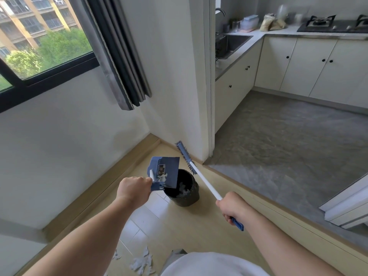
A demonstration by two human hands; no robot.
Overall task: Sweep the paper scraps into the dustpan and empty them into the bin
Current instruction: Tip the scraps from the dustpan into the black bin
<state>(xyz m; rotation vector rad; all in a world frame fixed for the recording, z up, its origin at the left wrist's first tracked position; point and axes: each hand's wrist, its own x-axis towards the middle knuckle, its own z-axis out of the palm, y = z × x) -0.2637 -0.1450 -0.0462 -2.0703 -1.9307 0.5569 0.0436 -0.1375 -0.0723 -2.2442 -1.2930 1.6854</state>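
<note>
My left hand [133, 189] grips the handle of a blue dustpan [166, 170], tilted over the left rim of a black bin [188, 198]. White paper scraps [162, 177] cling to the pan's lower edge, and more lie inside the bin. My right hand [232, 208] holds the white broom handle [205, 182] near its blue end; the blue broom head [184, 154] is raised behind the bin, close to the wall corner. More paper scraps [142, 261] lie on the wooden floor near my feet.
White walls close in the corner behind the bin, with a window and grey curtain [121, 56] at upper left. To the right, a step edge [249, 188] leads to a grey kitchen floor [288, 140] with cabinets, sink and stove.
</note>
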